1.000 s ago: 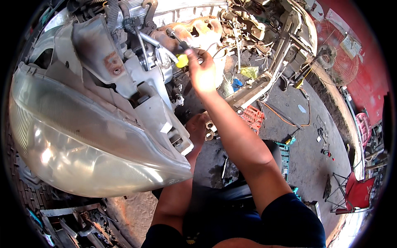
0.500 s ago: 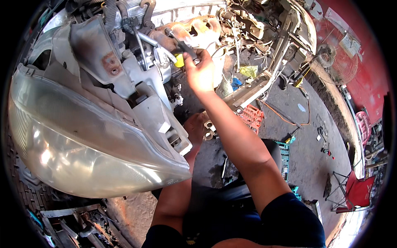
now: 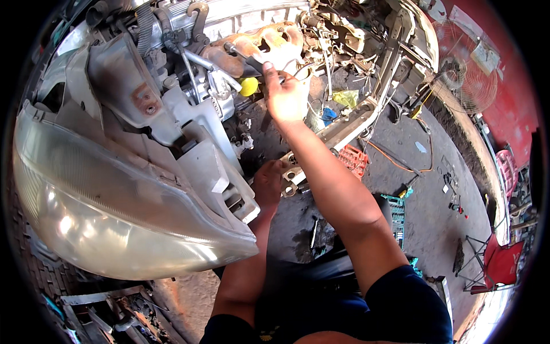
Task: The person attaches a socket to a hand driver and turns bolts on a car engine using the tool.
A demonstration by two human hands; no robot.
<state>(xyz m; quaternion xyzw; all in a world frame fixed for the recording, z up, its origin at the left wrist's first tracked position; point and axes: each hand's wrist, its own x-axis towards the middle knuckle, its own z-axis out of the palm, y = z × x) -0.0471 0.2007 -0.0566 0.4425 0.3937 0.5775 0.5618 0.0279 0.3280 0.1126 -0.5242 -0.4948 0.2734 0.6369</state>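
Near the rusty, lobed metal manifold point(image 3: 281, 36), a dark-handled metal tool point(image 3: 253, 62), likely stiff, light and best held by its handle, is pinched by the right hand point(image 3: 284, 95), with the left hand point(image 3: 267, 182), its grip unclear, beside a pale, holed metal bar point(image 3: 290, 182).

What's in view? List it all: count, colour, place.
Headlight: one, cloudy, left.
Casting: one, rusty brown, top centre.
Cap: one, yellow, near the casting.
Tool: one, black handle, near the casting.
Rail: one, pale, centre.
Bag: one, yellow, beside the rail.
Case: one, teal, right of centre.
Tray: one, red, beyond the case.
Fan: one, greyish, upper right.
Chair: one, red, lower right.
Loose bits: several, mixed colours, right.
Left hand: one, bare, by the rail.
Right hand: one, bare, holding the tool.
Sleeves: two, navy, bottom.
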